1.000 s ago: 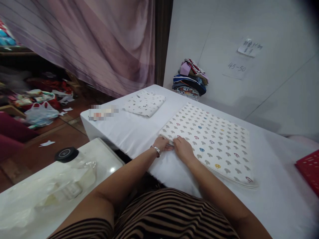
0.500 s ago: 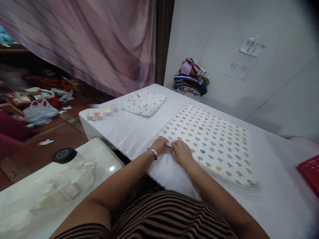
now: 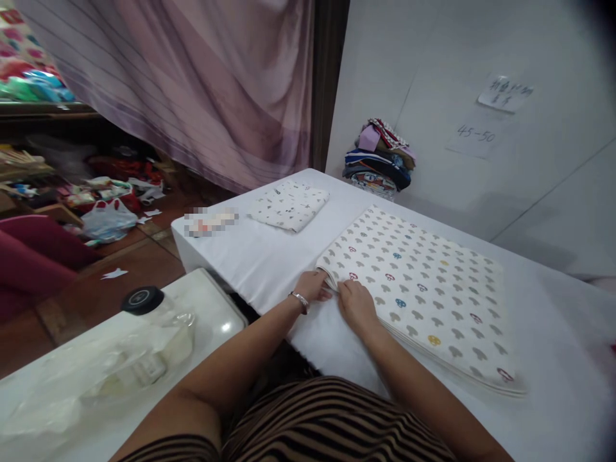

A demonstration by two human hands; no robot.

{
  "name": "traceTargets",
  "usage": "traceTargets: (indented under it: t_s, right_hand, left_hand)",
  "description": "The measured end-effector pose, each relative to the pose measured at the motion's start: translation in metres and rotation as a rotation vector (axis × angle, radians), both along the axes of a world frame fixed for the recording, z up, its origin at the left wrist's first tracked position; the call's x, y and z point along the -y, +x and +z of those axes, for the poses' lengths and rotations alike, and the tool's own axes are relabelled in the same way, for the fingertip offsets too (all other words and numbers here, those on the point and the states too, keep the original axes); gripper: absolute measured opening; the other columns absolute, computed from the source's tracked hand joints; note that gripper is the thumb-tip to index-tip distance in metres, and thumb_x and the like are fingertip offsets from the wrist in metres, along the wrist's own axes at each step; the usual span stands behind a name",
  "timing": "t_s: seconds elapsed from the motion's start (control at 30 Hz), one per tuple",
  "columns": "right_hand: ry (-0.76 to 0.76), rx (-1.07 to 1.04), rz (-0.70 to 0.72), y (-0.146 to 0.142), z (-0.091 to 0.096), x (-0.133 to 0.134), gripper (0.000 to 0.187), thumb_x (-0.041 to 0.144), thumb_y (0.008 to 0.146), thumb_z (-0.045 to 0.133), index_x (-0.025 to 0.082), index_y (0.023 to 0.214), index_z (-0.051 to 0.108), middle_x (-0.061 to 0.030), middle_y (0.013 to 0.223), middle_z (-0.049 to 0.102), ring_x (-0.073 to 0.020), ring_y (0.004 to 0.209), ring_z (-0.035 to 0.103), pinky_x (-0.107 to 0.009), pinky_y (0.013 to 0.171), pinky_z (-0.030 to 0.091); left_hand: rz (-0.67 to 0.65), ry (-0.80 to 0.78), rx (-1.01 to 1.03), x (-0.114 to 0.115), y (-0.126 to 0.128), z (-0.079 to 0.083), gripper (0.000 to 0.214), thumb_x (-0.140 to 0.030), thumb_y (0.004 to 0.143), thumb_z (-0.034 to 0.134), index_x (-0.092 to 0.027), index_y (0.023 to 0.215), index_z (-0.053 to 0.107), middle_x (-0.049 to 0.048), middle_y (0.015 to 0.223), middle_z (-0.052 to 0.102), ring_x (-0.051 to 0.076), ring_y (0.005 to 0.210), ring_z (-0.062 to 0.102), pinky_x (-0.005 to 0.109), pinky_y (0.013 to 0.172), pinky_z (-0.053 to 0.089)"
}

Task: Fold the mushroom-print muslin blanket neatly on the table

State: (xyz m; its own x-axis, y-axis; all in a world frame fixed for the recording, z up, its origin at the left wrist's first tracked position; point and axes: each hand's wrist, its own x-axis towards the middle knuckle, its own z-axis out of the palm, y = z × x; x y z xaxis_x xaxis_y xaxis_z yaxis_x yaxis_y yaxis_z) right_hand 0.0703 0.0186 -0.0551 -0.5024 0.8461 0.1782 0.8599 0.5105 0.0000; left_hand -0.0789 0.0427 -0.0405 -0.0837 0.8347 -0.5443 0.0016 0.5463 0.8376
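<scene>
A folded white cloth (image 3: 433, 292) printed with grey and coloured mushroom-like shapes lies in layers on the white-covered table (image 3: 283, 260). My left hand (image 3: 312, 285), with a silver bracelet at the wrist, is closed on the cloth's near left corner, its fingertips partly hidden by the layers. Just to the right, my right hand (image 3: 356, 305) pinches the near edge of the same cloth, the corner slightly lifted between both hands. Farther back on the table rests a smaller folded cloth (image 3: 291, 206) with small dark prints.
A white side table (image 3: 206, 295) at the left carries a black round lid (image 3: 142, 299) and clear plastic wrapping (image 3: 120, 372). Stacked folded clothes (image 3: 378, 160) stand by the wall behind the table. A pink curtain (image 3: 231, 90) hangs at the back; plastic bags (image 3: 110, 219) lie on the floor.
The view has turned slightly left, so everything sits farther right in the picture. Both hands keep hold of the cloth's corner and edge, with the right hand a little farther from the left.
</scene>
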Motion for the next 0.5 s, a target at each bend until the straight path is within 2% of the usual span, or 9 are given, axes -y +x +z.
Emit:
traceTargets:
  t_s: [0.1,0.2,0.33,0.5]
  right_hand:
    - [0.003,-0.01,0.011,0.0,-0.002,-0.001,0.023,0.015,0.088,0.043,0.017,0.106,0.059,-0.0093,0.098,0.056,-0.0205,0.092,0.048,-0.031,0.078,0.038]
    - [0.001,-0.02,0.009,0.0,-0.002,0.0,0.025,0.013,0.087,0.044,0.016,0.106,0.059,-0.0096,0.097,0.057,-0.0207,0.092,0.048,-0.031,0.079,0.038]
    - [-0.007,-0.028,0.011,0.001,0.001,0.0,0.029,0.012,0.086,0.045,0.015,0.111,0.058,-0.0097,0.099,0.058,-0.0206,0.093,0.048,-0.031,0.081,0.039]
    - [-0.02,-0.029,0.015,0.001,0.002,0.0,0.029,0.013,0.087,0.045,0.015,0.112,0.059,-0.0098,0.1,0.058,-0.0205,0.093,0.049,-0.031,0.082,0.039]
  left_hand:
    - [0.085,0.085,-0.066,-0.003,-0.005,0.001,0.014,-0.026,0.082,0.053,-0.016,0.091,0.056,0.0079,0.091,0.069,0.014,0.059,0.065,0.02,0.049,0.049]
    - [0.131,0.152,-0.101,-0.003,-0.01,0.004,0.027,-0.018,0.08,0.054,-0.017,0.106,0.052,0.0064,0.096,0.069,0.011,0.06,0.065,0.018,0.05,0.049]
    - [0.077,0.255,-0.144,0.002,-0.016,0.006,0.031,-0.016,0.078,0.054,-0.017,0.109,0.055,0.0041,0.09,0.069,0.012,0.064,0.065,0.017,0.049,0.049]
    - [-0.003,0.339,-0.224,0.004,-0.023,-0.004,0.025,-0.022,0.081,0.049,-0.021,0.102,0.063,0.0015,0.085,0.069,0.013,0.066,0.064,0.018,0.05,0.048]
